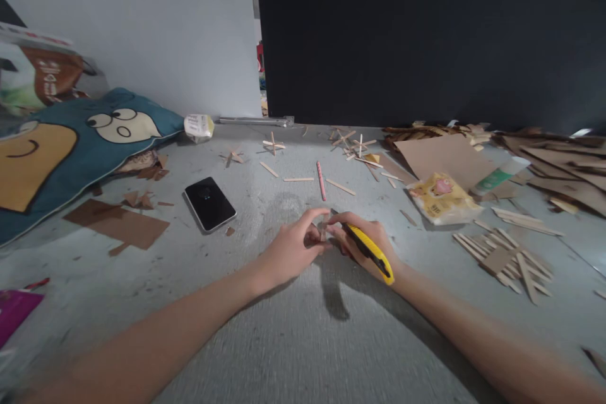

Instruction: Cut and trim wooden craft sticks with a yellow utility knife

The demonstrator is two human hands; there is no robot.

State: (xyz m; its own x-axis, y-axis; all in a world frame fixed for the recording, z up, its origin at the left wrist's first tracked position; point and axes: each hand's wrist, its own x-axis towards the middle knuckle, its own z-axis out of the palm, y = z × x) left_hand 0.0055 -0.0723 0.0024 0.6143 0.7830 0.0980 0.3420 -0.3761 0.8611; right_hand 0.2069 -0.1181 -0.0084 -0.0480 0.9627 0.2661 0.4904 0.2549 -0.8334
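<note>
While the cutter [372,251] was gripped by the right hand [381,237] above the counter [265,353], a blurred piece [326,227], seemingly pinched in the left hand's [284,255] fingers, was best held steady.

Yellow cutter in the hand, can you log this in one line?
left hand: curled, hold unclear; right hand: holding yellow cutter; beyond: pink striped stick; left side: phone
</note>
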